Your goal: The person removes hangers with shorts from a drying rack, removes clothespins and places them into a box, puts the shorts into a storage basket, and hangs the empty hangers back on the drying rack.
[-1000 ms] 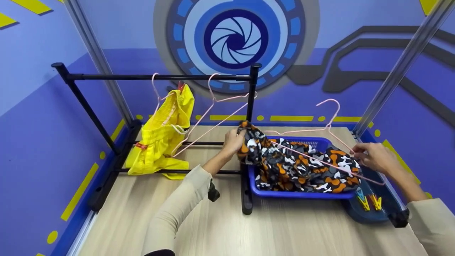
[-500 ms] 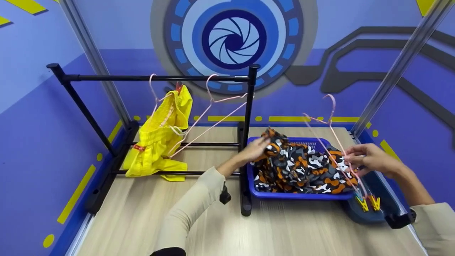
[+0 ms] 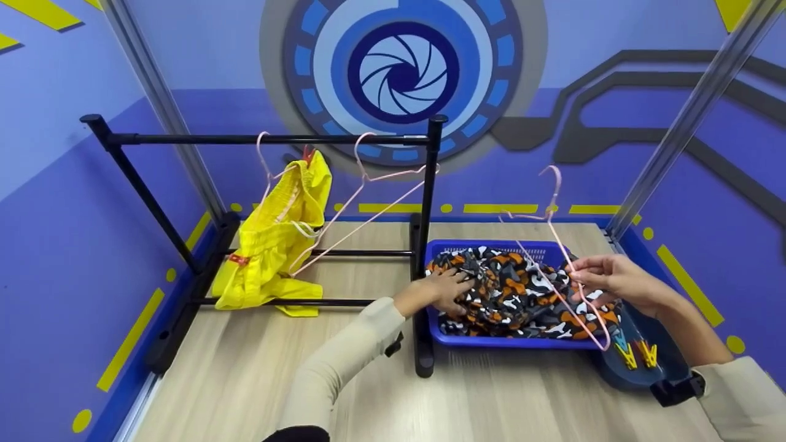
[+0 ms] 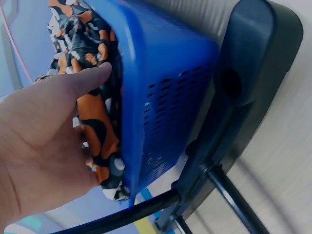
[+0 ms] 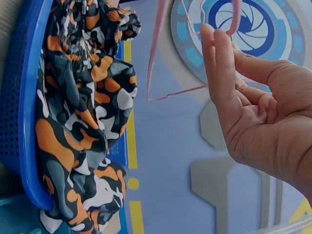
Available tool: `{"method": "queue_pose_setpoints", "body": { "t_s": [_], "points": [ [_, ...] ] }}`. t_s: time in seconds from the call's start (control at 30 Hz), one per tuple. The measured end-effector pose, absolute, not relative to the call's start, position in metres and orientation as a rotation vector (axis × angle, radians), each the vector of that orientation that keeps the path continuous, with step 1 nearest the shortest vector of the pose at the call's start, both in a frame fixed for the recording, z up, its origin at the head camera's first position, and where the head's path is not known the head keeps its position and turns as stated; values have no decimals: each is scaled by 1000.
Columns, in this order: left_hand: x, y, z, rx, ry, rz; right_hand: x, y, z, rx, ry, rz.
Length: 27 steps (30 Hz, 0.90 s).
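1. Left hand (image 3: 447, 291): fingers spread and relaxed, laid on the left part of the patterned garment; not clenched.
2. Right hand (image 3: 620, 282): thumb and fingers pinching one side of the pink hanger, above the right part of the basket.
3. Patterned garment (image 3: 509, 288): black, grey, orange and white; bunched in the basket, hanging slightly over the right end.
4. Pink hanger (image 3: 561, 240): wire, tilted, hook uppermost; lower corner by the near right rim.
5. Basket (image 3: 509, 341): blue, perforated sides; on the right of the worktop (image 3: 509, 399), just beside the rack's right foot.
6. Rack (image 3: 276, 140): black bars, left and centre.
7. Yellow garment (image 3: 270, 258): gathered waistband, white drawstring; hung on the rack's left half, red clip (image 3: 239, 260) on the waistband.
8. Second hanger (image 3: 359, 161): pink, bare, hooked on the top bar towards the right.
9. Tray (image 3: 614, 376): dark blue, right of the basket, partly hidden by it.
10. Two clothes pegs (image 3: 626, 356): partly yellow, in the tray.
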<state>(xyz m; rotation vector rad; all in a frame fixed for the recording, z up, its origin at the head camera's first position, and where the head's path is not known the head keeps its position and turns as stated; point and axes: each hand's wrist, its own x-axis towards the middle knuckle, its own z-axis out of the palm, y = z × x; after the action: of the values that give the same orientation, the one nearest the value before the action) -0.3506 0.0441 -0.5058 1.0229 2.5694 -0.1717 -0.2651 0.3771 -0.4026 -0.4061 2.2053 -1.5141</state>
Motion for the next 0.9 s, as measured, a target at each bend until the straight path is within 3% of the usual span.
{"method": "queue_pose_setpoints", "body": {
  "t_s": [0.27, 0.6, 0.7, 0.9],
  "points": [
    [-348, 12, -462, 1283, 2648, -110, -259, 369, -395, -483, 2167, -1582],
    [-347, -82, -324, 1752, 3137, 489, -231, 362, -374, -523, 1919, -1809],
    [-359, -115, -301, 1567, 3404, 596, -223, 358, -367, -586, 1818, -1848],
    [-387, -164, -289, 806, 3648, 827, -206, 349, -350, -654, 1767, -1843]
  ]
}}
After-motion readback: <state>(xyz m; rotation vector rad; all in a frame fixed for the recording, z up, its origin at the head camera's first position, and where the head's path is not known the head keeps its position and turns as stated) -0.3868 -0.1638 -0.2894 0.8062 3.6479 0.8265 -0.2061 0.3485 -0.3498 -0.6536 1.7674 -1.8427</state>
